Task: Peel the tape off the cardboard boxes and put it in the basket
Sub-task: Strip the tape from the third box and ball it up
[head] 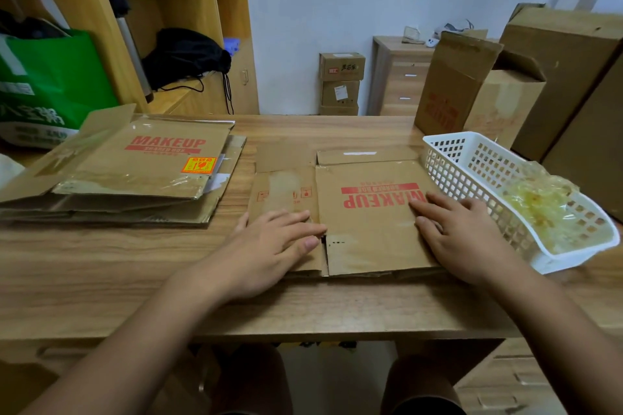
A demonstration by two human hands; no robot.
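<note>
Head view: flattened cardboard box point(367, 222) lies flat on the wooden table point(135, 280), centre near, with red MAKEUP print upside down to the camera. Left hand point(269, 246) lies palm down on the box's left part, fingers straight and close together, tips at the seam between the panels, gripping nothing. Right hand point(468, 232) lies palm down on the box's right edge, fingers straight and slightly spread, pointing left, also holding nothing. A glossy tape strip point(359, 153) shows on the box's far flap (only the glare gives it away).

White lattice basket point(448, 152) sits just right of the box, beside the right hand, angled from far-left to near-right. A crumpled wad of peeled tape point(536, 205) fills its near half.

Stack of flattened boxes point(135, 172) sits on the left of the table, well apart from the hands, its top one shiny with tape. Upright cartons point(451, 87) stand far right behind the basket. Green bag point(43, 77) stands far left.
</note>
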